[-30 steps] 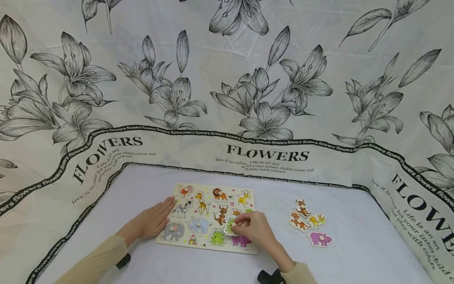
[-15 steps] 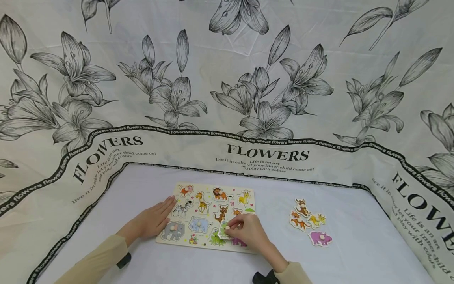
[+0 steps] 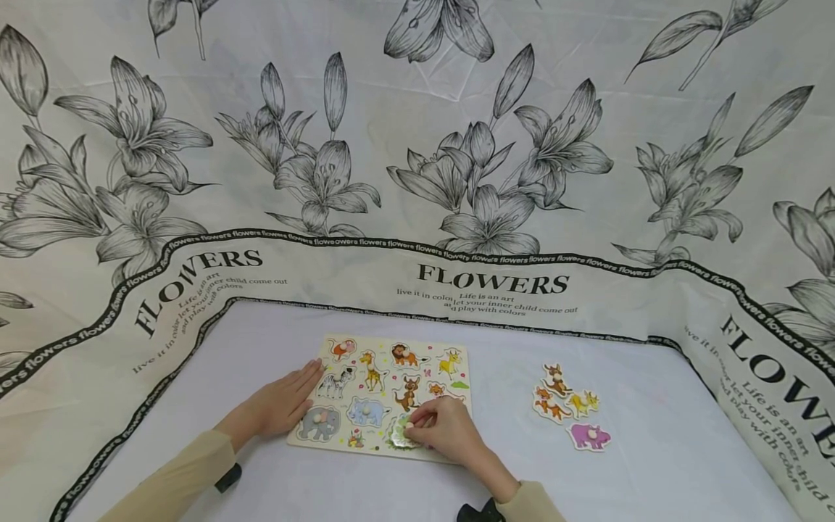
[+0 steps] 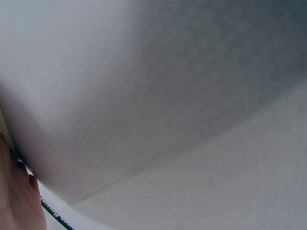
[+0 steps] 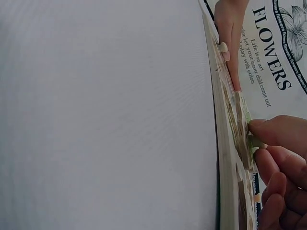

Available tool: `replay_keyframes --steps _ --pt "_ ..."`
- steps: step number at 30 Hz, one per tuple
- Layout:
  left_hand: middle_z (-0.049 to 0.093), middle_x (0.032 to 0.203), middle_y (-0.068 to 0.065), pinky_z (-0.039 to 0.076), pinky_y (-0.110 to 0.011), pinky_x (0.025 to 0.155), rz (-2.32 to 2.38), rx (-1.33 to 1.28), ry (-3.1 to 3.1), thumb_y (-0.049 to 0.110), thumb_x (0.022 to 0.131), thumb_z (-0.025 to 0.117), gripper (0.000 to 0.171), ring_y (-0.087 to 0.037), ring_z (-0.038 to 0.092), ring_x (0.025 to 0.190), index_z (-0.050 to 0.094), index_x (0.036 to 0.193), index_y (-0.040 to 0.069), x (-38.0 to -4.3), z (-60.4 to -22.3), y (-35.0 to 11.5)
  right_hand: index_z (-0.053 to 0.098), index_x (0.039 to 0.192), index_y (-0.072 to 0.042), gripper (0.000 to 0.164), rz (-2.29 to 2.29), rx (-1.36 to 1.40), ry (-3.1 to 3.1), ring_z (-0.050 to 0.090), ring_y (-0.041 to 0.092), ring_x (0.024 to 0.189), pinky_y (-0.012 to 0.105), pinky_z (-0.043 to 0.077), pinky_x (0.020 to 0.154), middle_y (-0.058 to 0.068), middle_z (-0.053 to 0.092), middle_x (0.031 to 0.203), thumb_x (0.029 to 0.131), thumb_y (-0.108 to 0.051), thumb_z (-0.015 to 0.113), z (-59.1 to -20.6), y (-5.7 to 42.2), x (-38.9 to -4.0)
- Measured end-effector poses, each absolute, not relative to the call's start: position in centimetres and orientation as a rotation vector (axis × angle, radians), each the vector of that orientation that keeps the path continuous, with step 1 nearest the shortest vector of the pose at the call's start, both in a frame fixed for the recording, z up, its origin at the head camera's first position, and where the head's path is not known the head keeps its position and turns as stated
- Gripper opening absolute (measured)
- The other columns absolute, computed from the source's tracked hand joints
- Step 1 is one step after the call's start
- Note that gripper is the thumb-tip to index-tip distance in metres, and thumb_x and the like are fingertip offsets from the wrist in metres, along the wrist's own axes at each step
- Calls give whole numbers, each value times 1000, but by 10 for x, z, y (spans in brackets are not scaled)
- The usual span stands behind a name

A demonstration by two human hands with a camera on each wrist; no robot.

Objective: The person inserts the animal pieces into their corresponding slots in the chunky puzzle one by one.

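A wooden animal puzzle board [image 3: 375,345] lies on the white cloth. My right hand [image 3: 450,431] pinches a green frog puzzle piece [image 3: 398,436] by its small knob, low over the board's front, where it overlaps the printed frog. In the right wrist view, thumb and fingers hold the knob while the frog piece's edge [image 5: 243,136] sits just above the board's surface. My left hand [image 3: 287,402] rests flat along the board's left edge, fingers straight. Nearby on the board are a grey elephant piece [image 3: 319,425] and a pale blue animal piece [image 3: 367,412], both with knobs.
Right of the board lie loose pieces: a kangaroo [image 3: 556,380], an orange striped animal [image 3: 548,406], a yellow horned animal [image 3: 583,404] and a purple hippo [image 3: 590,438]. Behind stands a white curtain [image 3: 385,283] printed with flowers.
My right hand has moved left and slightly down with the frog piece, from above the purple picture to over the printed frog. The left hand stays in place.
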State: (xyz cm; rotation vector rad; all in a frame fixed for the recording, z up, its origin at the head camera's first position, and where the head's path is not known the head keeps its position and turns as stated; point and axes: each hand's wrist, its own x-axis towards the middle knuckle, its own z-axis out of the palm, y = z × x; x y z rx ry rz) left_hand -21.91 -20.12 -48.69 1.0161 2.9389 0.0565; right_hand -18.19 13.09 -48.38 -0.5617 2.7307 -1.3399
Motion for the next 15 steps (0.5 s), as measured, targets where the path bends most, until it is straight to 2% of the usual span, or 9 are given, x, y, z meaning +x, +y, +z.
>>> replay_keyframes --steps 15 --pt "25 157 -21 31 -45 117 75 1022 2938 25 102 38 56 -36 26 145 28 148 -6 -220 -490 -202 75 78 -10 12 -1283 -589 2766 50 -2 47 15 40 43 -7 66 63 74 -19 82 -485 125 -183"
